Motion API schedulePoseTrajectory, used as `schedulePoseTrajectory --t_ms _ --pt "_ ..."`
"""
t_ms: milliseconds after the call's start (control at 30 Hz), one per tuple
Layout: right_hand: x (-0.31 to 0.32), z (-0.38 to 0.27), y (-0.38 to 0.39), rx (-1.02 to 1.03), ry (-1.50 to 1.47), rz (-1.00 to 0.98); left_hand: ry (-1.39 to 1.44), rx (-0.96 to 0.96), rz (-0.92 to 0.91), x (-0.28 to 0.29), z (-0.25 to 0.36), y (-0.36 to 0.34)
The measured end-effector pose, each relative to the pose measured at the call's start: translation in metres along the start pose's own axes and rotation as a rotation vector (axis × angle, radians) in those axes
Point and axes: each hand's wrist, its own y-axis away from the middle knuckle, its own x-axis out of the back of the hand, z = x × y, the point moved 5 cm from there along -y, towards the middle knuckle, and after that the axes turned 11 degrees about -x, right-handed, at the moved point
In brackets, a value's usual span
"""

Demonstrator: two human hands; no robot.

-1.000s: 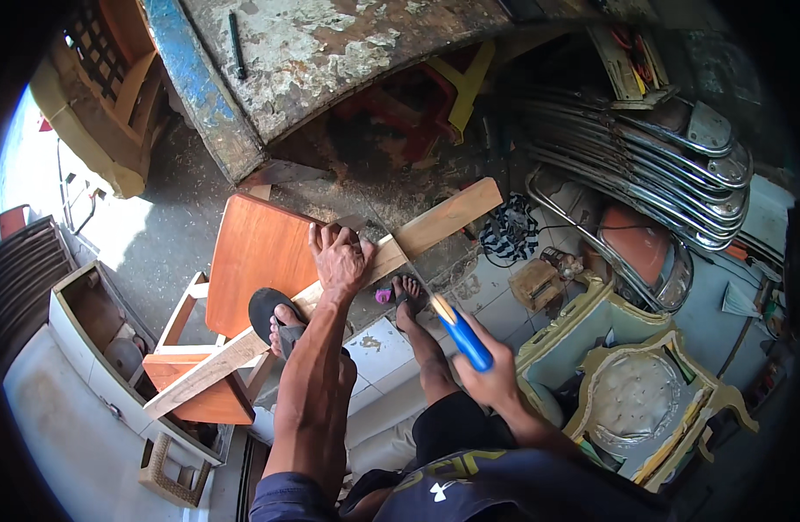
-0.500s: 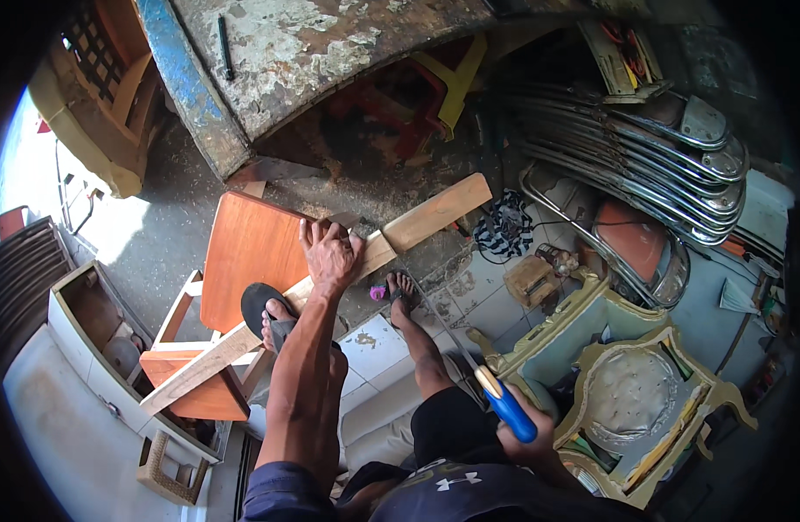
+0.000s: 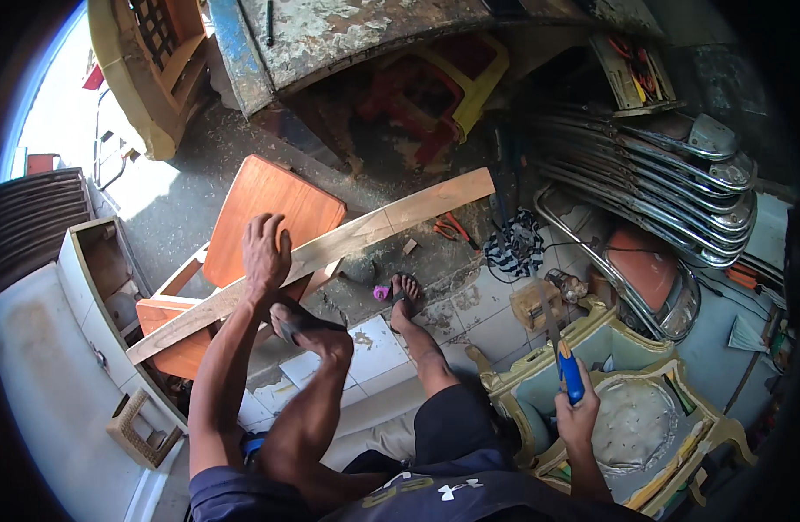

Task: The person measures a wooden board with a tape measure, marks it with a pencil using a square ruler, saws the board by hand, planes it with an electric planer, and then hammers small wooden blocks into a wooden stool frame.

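Observation:
My left hand (image 3: 266, 257) is open, its loosely bent fingers over the orange wooden chair seat (image 3: 280, 204), at the upper edge of a long pale plank (image 3: 339, 248). The plank slants across the chair parts, with a thin line across it toward its right end. My right hand (image 3: 576, 413) is closed on the blue handle of a saw (image 3: 570, 376), held right of my legs, its blade (image 3: 552, 313) pointing away from me. A bare part of my leg and a sandaled foot (image 3: 300, 326) are just below the plank.
A battered workbench (image 3: 330, 26) stands ahead. Stacked steel chairs (image 3: 652, 183) are at the right, a cream carved chair frame (image 3: 626, 418) at lower right, a white cabinet (image 3: 52, 331) at left. Pliers (image 3: 452, 228), a striped cloth (image 3: 513, 244) and a wooden block (image 3: 535, 309) lie on the floor.
The saw has left the plank and moved right in my right hand. My left hand has slid left along the plank, and my left foot has come off it toward me.

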Motion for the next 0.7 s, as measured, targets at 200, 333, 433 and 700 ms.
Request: schedulePoseTrajectory --t_ms 200,333,433,700 --pt "-0.04 0.002 -0.022 0.112 0.041 -0.083 0.046 1.696 0.551 0.028 -0.124 0.206" --pt "-0.041 -0.021 -0.015 0.3 0.216 -0.148 0.818 1.818 1.001 -0.012 -0.155 0.201" --pt "-0.051 -0.034 -0.009 0.327 0.286 -0.253 1.493 1.547 1.079 -0.033 -0.231 0.228" --pt "-0.046 -0.003 0.0 0.115 0.431 -0.102 2.078 0.386 1.395 -0.007 -0.188 0.207"
